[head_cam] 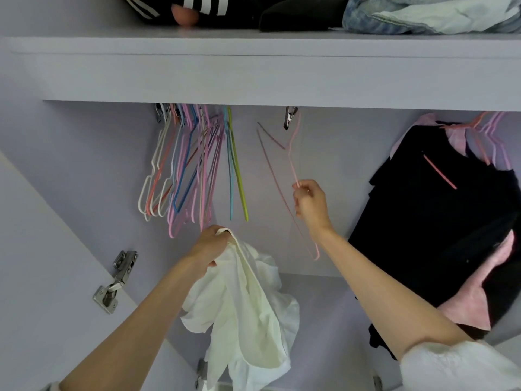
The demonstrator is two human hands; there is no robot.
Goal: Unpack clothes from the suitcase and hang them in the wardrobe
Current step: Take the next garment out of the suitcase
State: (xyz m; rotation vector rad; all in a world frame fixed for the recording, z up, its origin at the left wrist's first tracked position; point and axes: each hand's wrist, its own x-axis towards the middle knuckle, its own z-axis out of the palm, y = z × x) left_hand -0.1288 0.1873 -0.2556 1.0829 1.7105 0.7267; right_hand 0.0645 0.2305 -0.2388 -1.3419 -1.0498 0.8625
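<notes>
We are standing at the wardrobe (253, 77) in the hanging step, our left hand (210, 245) clenching the collar of the white shirt (248, 300) just below the rail's bunched hangers (186, 165), our right hand (310, 203) pinching the pink hanger (291, 162) right of them. Next, we judge, the hanger is coming off the rail and going into the shirt's neck; the dark garment (434, 215) farther right is crowding that side.

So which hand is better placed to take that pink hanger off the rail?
The right hand. It already pinches the pink hanger, which hangs apart from the bunch of hangers. The left hand is lower and grips the white shirt.
</notes>
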